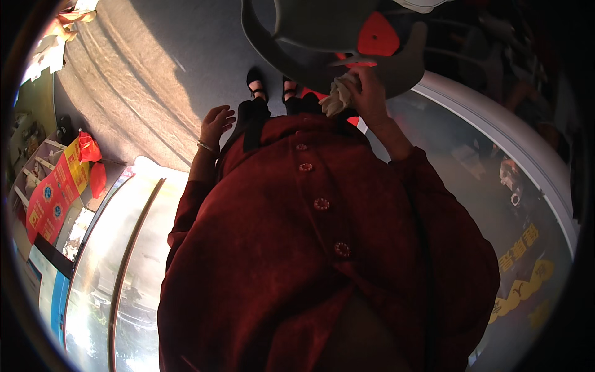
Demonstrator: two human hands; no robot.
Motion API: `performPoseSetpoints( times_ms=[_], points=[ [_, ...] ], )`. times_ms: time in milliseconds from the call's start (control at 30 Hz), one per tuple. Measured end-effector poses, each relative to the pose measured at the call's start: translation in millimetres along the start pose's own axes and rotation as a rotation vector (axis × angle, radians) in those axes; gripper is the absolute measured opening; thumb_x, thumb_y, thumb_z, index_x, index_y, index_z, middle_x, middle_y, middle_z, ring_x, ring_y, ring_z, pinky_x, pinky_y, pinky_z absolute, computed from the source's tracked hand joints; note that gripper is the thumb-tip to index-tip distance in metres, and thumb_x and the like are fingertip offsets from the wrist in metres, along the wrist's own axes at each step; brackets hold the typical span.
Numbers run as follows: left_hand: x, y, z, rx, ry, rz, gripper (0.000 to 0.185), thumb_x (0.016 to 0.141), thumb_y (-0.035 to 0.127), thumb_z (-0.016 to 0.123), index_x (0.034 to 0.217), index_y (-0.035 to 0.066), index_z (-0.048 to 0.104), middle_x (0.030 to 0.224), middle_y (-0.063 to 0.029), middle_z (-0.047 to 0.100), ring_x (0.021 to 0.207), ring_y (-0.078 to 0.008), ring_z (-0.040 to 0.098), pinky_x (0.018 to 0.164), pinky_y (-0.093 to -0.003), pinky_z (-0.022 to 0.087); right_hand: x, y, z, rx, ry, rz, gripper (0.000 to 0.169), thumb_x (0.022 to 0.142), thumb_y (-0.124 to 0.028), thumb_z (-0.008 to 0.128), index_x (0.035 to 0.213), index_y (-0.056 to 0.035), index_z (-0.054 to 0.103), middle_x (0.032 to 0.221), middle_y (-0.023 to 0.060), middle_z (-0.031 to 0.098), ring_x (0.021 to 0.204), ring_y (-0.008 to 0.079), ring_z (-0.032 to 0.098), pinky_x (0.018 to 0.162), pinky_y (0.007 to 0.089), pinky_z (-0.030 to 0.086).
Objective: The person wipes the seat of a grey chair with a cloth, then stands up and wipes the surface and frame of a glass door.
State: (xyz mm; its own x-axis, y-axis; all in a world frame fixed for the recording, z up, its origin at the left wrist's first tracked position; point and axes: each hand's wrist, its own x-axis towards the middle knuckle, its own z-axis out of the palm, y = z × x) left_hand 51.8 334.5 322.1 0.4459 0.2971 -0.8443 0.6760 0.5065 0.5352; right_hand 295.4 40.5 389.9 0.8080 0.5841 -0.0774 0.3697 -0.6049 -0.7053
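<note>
A crumpled off-white cloth (338,96) is bunched in my right hand (369,95), which is beside a grey plastic armchair (320,25). The hand overlaps the chair's near edge; I cannot tell whether it touches it. My left hand (217,122), with a bangle on the wrist, hangs at my side. Its fingers are loosely curled and a little apart, with nothing in them. A red piece (379,35) with a dark dot shows at the chair, its kind unclear. Below me are my dark red buttoned top (297,195) and black shoes (256,83).
A glass panel (469,153) with a pale curved frame and yellow lettering stands to my right. At left are a sunlit tan cloth or mat (135,88), a shelf with a red-and-yellow printed sheet (53,197), a red bag (88,146) and bright glass doors (135,260).
</note>
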Motion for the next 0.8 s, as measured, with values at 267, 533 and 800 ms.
performPoseSetpoints(
  times_ms=[267, 533, 800],
  points=[
    [-11.6, -66.2, -54.7, -0.199, 0.156, -0.128, 0.029, 0.090, 0.019, 0.054, 0.113, 0.002, 0.054, 0.096, -0.0124, 0.064, 0.078, -0.0197, 0.064, 0.065, -0.0290, 0.051, -18.0, -13.4, -12.3, -0.119, -0.240, -0.372, 0.032, 0.077, -0.023, 0.064, 0.099, -0.0010, 0.058, 0.099, 0.0125, 0.057, 0.088, 0.0321, 0.056, 0.075, 0.0404, 0.045],
    [-31.9, -67.8, -36.0, -0.244, 0.172, -0.073, 0.025, 0.090, 0.020, 0.055, 0.109, 0.005, 0.057, 0.093, -0.0086, 0.066, 0.074, -0.0160, 0.064, 0.061, -0.0249, 0.050, 37.5, -56.7, 77.5, -0.064, -0.329, -0.375, 0.036, 0.083, -0.017, 0.058, 0.113, 0.0001, 0.050, 0.105, 0.0193, 0.055, 0.097, 0.0353, 0.054, 0.086, 0.0415, 0.043],
    [-36.2, -62.0, -37.0, -0.224, 0.191, -0.087, 0.025, 0.090, 0.020, 0.054, 0.110, 0.006, 0.057, 0.094, -0.0077, 0.066, 0.076, -0.0151, 0.064, 0.062, -0.0244, 0.050, 150.9, -109.5, 143.9, -0.134, -0.230, -0.202, 0.024, 0.087, -0.019, 0.052, 0.101, 0.0003, 0.049, 0.096, 0.0200, 0.059, 0.087, 0.0349, 0.060, 0.069, 0.0401, 0.050]
  ],
)
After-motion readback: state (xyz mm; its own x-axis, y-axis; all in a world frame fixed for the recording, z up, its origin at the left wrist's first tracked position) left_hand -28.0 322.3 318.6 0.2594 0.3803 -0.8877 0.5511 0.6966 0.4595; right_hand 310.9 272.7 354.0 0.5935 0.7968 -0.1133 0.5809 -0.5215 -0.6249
